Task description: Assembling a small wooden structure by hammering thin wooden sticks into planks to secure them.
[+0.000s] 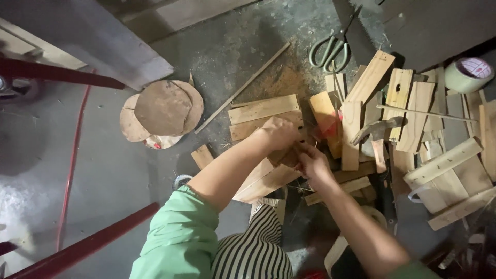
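Both my hands meet over the pile: left hand (279,133) and right hand (311,163) pinched together on a small wood scrap (290,155). Light, stiff, splintery, I'd say; best held by its edges.

Both bare forearms reach away from the body and meet near the middle of the view. The left hand (279,133) is curled, knuckles up, with the right hand (312,164) just beside it, fingers bent and pinching.
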